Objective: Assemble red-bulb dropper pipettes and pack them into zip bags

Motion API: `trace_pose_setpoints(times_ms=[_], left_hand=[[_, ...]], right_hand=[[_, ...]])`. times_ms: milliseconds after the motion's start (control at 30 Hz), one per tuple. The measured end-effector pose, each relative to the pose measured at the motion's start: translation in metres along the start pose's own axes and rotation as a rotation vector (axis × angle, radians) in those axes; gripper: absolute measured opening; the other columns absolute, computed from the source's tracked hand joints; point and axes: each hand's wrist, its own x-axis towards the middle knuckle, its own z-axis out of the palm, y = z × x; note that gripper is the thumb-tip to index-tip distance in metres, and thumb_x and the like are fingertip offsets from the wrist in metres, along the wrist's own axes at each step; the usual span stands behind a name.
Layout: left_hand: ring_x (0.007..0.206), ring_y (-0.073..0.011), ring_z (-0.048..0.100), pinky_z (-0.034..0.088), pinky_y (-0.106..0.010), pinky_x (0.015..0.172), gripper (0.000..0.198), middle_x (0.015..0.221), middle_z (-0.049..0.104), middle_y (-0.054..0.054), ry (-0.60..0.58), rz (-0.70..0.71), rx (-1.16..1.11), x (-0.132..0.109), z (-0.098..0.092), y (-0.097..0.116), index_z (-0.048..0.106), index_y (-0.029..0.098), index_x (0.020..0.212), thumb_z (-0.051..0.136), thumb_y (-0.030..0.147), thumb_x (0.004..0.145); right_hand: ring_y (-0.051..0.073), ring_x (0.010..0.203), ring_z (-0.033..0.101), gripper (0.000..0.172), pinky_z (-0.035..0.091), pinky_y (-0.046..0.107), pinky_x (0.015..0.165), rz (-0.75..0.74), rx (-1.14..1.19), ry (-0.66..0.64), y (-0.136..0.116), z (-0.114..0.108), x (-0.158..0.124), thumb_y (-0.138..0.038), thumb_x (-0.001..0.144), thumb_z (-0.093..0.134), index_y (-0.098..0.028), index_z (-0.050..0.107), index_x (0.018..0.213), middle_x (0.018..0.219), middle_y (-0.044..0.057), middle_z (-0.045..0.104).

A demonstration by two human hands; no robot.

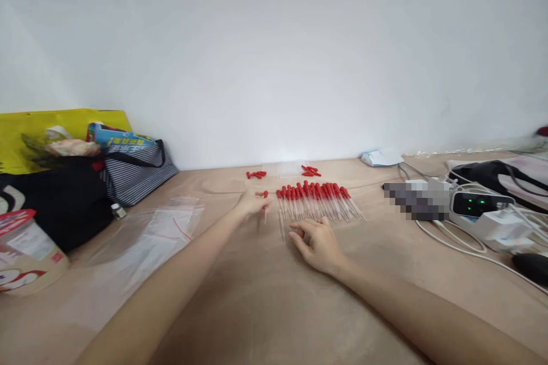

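A glass dropper with a red rubber bulb [266, 194] is pinched in the fingers of my left hand [252, 203], its thin tube pointing down. To its right a row of similar droppers [314, 197] lies side by side, red bulbs toward the wall and clear tips toward me. My right hand [317, 244] rests at the near side of that row, thumb and fingers apart, with nothing seen in it. Loose red bulbs [257, 175] lie in a small group behind my left hand. More red bulbs [310, 171] are at the back, beside clear tubes [291, 170].
Clear zip bags [162, 234] lie left of my left arm. Farther left stand a tub [29, 256], a small bottle [119, 211] and a striped bag [141, 174]. Cables, chargers [503, 228] and a lit display [479, 205] crowd the right. A white wall closes the back.
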Motion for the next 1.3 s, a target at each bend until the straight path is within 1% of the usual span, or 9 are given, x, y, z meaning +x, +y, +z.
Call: trace_pose_setpoints(times_ms=[167, 367, 500, 667, 833, 900, 1000, 1133, 1300], left_hand=[[0.049, -0.0197, 0.061, 0.045, -0.028, 0.053, 0.031, 0.045, 0.057, 0.0, 0.112, -0.015, 0.292, 0.034, 0.018, -0.003, 0.053, 0.01, 0.091, 0.064, 0.016, 0.063], [0.081, -0.0248, 0.062, 0.042, -0.029, 0.071, 0.027, 0.063, 0.066, -0.009, 0.219, 0.065, 0.529, 0.04, 0.026, -0.002, 0.055, 0.012, 0.094, 0.055, 0.028, 0.072], [0.079, -0.0244, 0.062, 0.042, -0.029, 0.069, 0.02, 0.069, 0.066, -0.01, 0.233, 0.125, 0.608, 0.039, 0.026, -0.001, 0.059, 0.012, 0.082, 0.053, 0.03, 0.074], [0.083, -0.0213, 0.059, 0.042, -0.028, 0.075, 0.015, 0.081, 0.065, -0.007, 0.249, 0.313, 0.644, 0.024, 0.011, -0.004, 0.061, 0.015, 0.082, 0.05, 0.024, 0.076], [0.103, -0.0242, 0.047, 0.033, -0.032, 0.091, 0.019, 0.099, 0.058, -0.01, 0.307, 0.43, 0.669, 0.003, -0.013, -0.029, 0.061, 0.014, 0.088, 0.054, 0.026, 0.075], [0.101, -0.0243, 0.048, 0.035, -0.034, 0.089, 0.025, 0.101, 0.056, -0.011, 0.316, 0.411, 0.646, 0.002, -0.017, -0.041, 0.058, 0.013, 0.094, 0.056, 0.027, 0.073], [0.088, -0.0205, 0.056, 0.042, -0.029, 0.078, 0.021, 0.093, 0.061, -0.008, 0.267, 0.361, 0.614, 0.007, -0.015, -0.05, 0.058, 0.014, 0.093, 0.055, 0.021, 0.073], [0.08, -0.0173, 0.059, 0.044, -0.025, 0.071, 0.018, 0.088, 0.064, -0.006, 0.237, 0.339, 0.586, 0.016, -0.003, -0.046, 0.057, 0.015, 0.092, 0.054, 0.017, 0.074], [0.082, -0.0182, 0.059, 0.043, -0.026, 0.072, 0.015, 0.089, 0.064, -0.007, 0.254, 0.339, 0.576, 0.023, 0.015, -0.038, 0.057, 0.015, 0.089, 0.053, 0.016, 0.074]], right_hand=[[0.011, 0.063, 0.052, 0.016, 0.02, 0.027, 0.065, -0.008, -0.045, -0.028, 0.001, 0.001, -0.001, -0.02, 0.079, 0.044, -0.02, 0.059, 0.085, 0.069, -0.001, 0.062], [0.011, 0.065, 0.053, 0.016, 0.018, 0.028, 0.064, -0.019, -0.129, -0.069, -0.001, 0.002, 0.001, -0.018, 0.079, 0.044, -0.02, 0.06, 0.076, 0.069, -0.001, 0.064], [0.011, 0.066, 0.053, 0.016, 0.018, 0.028, 0.064, -0.015, -0.147, -0.07, -0.001, 0.002, 0.001, -0.018, 0.078, 0.044, -0.02, 0.059, 0.073, 0.069, -0.002, 0.064], [0.01, 0.062, 0.053, 0.009, 0.019, 0.027, 0.063, 0.069, -0.154, -0.041, 0.0, 0.005, 0.003, -0.022, 0.077, 0.045, -0.018, 0.053, 0.073, 0.065, -0.003, 0.061], [0.016, 0.069, 0.056, 0.012, 0.024, 0.03, 0.067, 0.226, -0.21, -0.043, -0.005, 0.017, 0.023, -0.028, 0.075, 0.047, -0.018, 0.046, 0.08, 0.072, 0.001, 0.062], [0.02, 0.074, 0.057, 0.015, 0.027, 0.032, 0.068, 0.291, -0.253, -0.088, -0.01, 0.022, 0.035, -0.029, 0.075, 0.046, -0.017, 0.046, 0.083, 0.078, 0.005, 0.062], [0.024, 0.077, 0.058, 0.018, 0.031, 0.035, 0.068, 0.371, -0.313, -0.183, -0.019, 0.026, 0.05, -0.025, 0.074, 0.045, -0.014, 0.045, 0.089, 0.082, 0.011, 0.062], [0.027, 0.079, 0.059, 0.021, 0.034, 0.037, 0.067, 0.416, -0.355, -0.254, -0.027, 0.027, 0.057, -0.016, 0.071, 0.044, -0.012, 0.045, 0.092, 0.084, 0.016, 0.062], [0.026, 0.077, 0.06, 0.027, 0.035, 0.035, 0.066, 0.36, -0.395, -0.289, -0.029, 0.02, 0.047, -0.006, 0.07, 0.039, -0.008, 0.045, 0.096, 0.083, 0.017, 0.062]])
